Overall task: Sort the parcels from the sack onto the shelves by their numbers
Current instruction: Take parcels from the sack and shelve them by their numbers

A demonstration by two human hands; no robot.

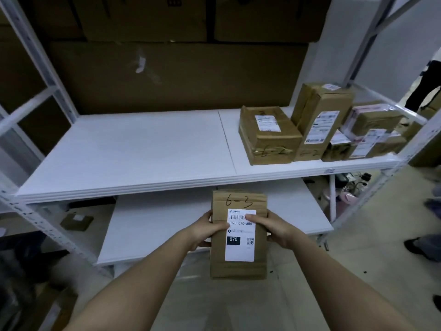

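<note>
Left hand (207,231) gripped parcel (238,266) at left edge, thumb over front, other fingers hidden behind. Parcel marked 6-3, held upright between both hands, long axis running away from body, far end just past lower shelf (148,230) front edge. Right hand (274,229) clamped right edge, thumb across label. Upper shelf (119,149) bare at left and middle; 6-2 boxes (269,134) crowded at right. Lower shelf likely the target: open room ahead, both hands equally near.

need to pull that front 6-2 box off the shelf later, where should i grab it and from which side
Take the 6-2 box by its front end, from the aisle and its left. Its right side sits against the taller 6-2 box; the white shelf to its left is bare, leaving fingers room.
</note>
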